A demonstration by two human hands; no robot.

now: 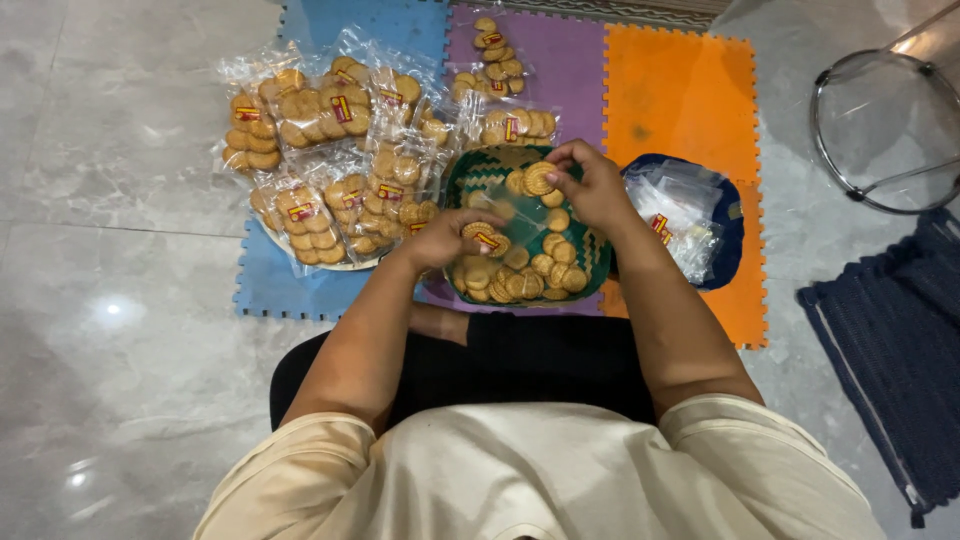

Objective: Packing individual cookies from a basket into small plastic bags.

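Left hand (445, 238) pinching bag (487, 240) open; right hand (592, 185) gripping cookie (539, 178) over basket (597, 262). Best slid in flat, bag mouth wide.

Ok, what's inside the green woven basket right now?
Loose round golden biscuits lie in the green woven basket. The left hand and right hand cover part of it, so what lies beneath them is hidden.

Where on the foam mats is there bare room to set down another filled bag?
The orange mat is bare above the blue tray of empty bags. The purple mat has a strip right of the lone cookie bag. The blue mat is crowded with packed bags, and both hands cover the green basket.
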